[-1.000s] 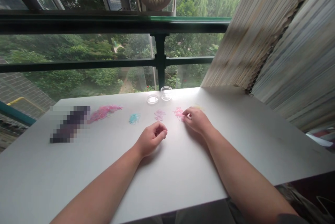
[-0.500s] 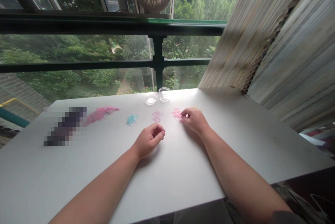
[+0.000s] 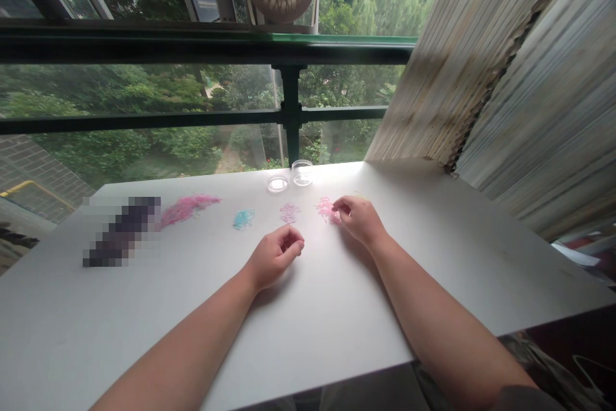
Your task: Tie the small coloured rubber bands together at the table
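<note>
My left hand [image 3: 275, 258] rests on the white table [image 3: 308, 321], its fingers curled in and thumb against the fingertips. Anything inside it is too small or hidden to see. My right hand [image 3: 359, 218] is bent over the right edge of a bright pink pile of thin rubber bands [image 3: 325, 208], fingers and thumb pinched together. What the pinch holds, if anything, does not show. Just beyond my left hand lies a lilac pile of bands [image 3: 289, 212]. A blue pile of bands [image 3: 243, 218] is further left. Pale yellow bands [image 3: 360, 195] lie partly behind my right hand.
A longer pink heap of bands [image 3: 190, 209] lies at the left, beside a pixelated dark object [image 3: 122, 231]. At the back edge stand a clear round container [image 3: 302, 174] and a clear lid [image 3: 278, 184]. Beyond are a railing [image 3: 144, 121] and a curtain [image 3: 423, 71].
Hardly anything differs. My right hand has shifted very slightly at the edge of the bright pink pile; my left hand stays put.
</note>
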`<control>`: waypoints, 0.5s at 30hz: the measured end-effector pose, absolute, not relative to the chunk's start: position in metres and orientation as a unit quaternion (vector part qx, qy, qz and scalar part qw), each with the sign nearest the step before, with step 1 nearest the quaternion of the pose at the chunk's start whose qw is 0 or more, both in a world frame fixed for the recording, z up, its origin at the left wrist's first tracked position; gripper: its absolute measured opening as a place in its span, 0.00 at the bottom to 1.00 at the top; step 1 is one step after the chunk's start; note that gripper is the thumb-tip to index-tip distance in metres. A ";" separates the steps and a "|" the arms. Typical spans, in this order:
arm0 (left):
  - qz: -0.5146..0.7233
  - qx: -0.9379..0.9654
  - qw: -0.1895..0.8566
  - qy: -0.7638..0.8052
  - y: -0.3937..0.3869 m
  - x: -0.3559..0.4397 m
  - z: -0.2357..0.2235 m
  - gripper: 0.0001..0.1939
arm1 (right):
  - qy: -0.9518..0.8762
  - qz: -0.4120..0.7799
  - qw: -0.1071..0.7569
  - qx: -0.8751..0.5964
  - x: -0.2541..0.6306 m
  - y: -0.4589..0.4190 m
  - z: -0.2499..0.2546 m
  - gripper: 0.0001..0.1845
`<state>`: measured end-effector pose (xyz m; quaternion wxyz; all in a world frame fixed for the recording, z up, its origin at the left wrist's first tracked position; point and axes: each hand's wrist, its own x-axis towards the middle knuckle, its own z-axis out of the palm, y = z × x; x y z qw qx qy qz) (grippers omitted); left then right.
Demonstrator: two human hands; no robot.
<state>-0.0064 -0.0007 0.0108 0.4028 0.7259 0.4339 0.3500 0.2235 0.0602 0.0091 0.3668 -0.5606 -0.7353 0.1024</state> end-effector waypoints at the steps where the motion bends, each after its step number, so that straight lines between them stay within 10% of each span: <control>1: 0.350 0.726 0.402 0.434 -0.001 -0.006 0.011 0.07 | -0.736 0.105 0.368 -0.558 0.223 0.059 0.010 0.15; 15: 0.348 0.728 0.398 0.437 -0.001 -0.006 0.011 0.07 | -0.747 0.112 0.370 -0.540 0.222 0.060 0.009 0.10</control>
